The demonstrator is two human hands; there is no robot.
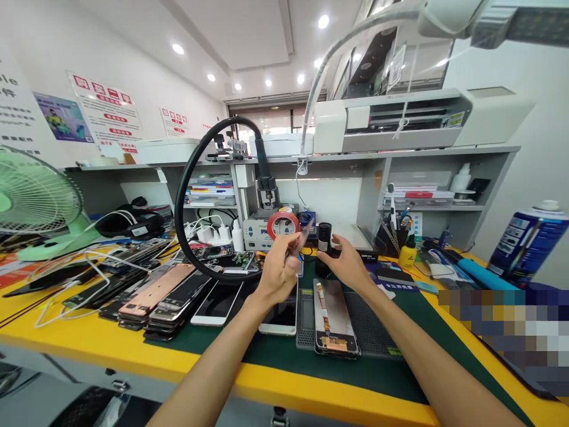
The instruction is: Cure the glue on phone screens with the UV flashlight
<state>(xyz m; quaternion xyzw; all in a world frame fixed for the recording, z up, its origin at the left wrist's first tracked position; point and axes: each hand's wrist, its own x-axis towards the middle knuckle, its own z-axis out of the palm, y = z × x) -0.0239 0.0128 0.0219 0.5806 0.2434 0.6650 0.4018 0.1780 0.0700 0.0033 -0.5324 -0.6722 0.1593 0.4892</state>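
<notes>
My left hand (280, 270) is closed in a pinch, raised over the green mat (275, 350). A thin, flat, see-through piece (306, 231) sticks up from its fingertips, partly blurred. My right hand (347, 261) is at a small upright black cylinder (324, 232); the thumb crosses its front and the other fingers curl at its right side, their tips partly hidden. Below that hand, a phone screen assembly (338, 311) lies with its back up, a copper-coloured ribbon cable showing. A white-framed phone (278, 323) lies under my left wrist.
More phones (217, 302) and stacked phone parts (155, 290) fill the left. A thick black hose (180, 207) arches beside a red tape roll (283, 225). At right stand a yellow bottle (406, 255) and a blue spray can (524, 240). A green fan (40, 201) is far left.
</notes>
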